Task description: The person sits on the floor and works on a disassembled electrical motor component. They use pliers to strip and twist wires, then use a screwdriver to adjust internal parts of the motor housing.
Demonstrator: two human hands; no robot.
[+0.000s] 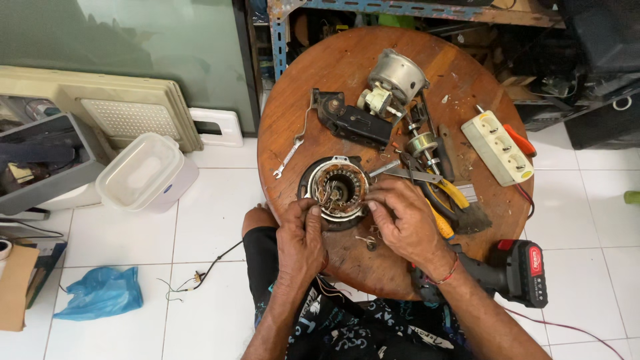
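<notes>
A round motor stator [335, 190] with copper windings and thin wires lies near the front edge of a round wooden table [347, 67]. My left hand [301, 237] grips its lower left rim, fingers curled on the wires. My right hand [403, 217] pinches its right rim with the fingertips. A silver motor housing [395, 79] and a black bracket part [352, 121] lie further back on the table.
A wrench [291, 150], yellow-handled pliers [440, 190], a rotor shaft [421, 141], a white power strip [498, 147] and a red screwdriver [520, 139] lie on the table. A red-black cordless drill [517, 270] rests at the right. On the floor sit a white plastic box [145, 173] and a blue bag [100, 293].
</notes>
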